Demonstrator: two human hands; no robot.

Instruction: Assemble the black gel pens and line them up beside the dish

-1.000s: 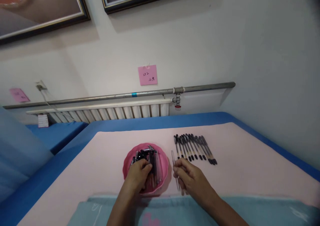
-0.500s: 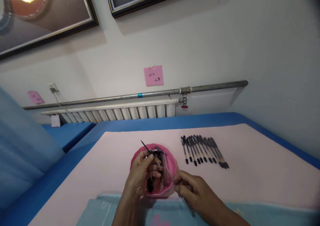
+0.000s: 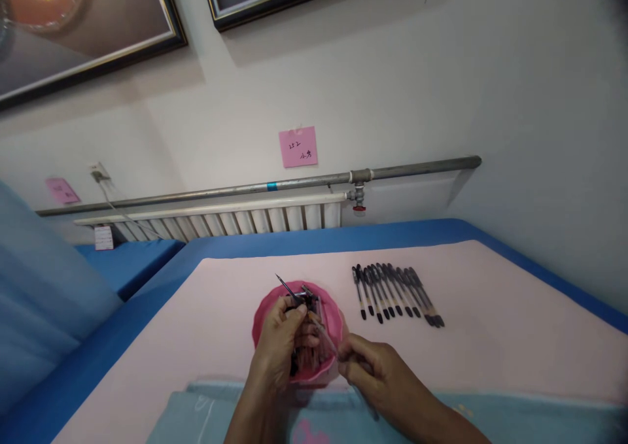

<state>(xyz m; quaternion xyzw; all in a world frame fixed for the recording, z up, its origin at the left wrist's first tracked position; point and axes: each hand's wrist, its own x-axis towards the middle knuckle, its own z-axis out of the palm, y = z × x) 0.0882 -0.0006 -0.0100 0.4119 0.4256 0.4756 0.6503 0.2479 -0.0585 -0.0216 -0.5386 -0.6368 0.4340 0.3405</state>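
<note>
My left hand [image 3: 282,339] is closed over the pink basket [image 3: 260,310], pinching a pen refill [image 3: 287,287] whose dark, pointed end sticks out up and to the left. From that hand's fingers a clear pen barrel [image 3: 324,338] slants down to my right hand [image 3: 366,372], which is closed around it. How far the refill sits inside the barrel is hidden by my fingers. Below the hands, the basket holds clear tubes [image 3: 320,310] and dark pen parts. To the right lies a slanted row of several capped black pens [image 3: 392,290].
A pink sheet [image 3: 490,313] covers the blue-edged table, with a light blue cloth [image 3: 196,411] along the near side. Behind it are a white radiator [image 3: 265,220], a metal pipe [image 3: 314,181] and a pink note [image 3: 298,147] on the wall. A blue curtain [image 3: 39,300] hangs at left.
The refill and barrel are still held in my two hands, with only a slight shift of the fingers. The whole view has moved a little; the row of pens is the same.
</note>
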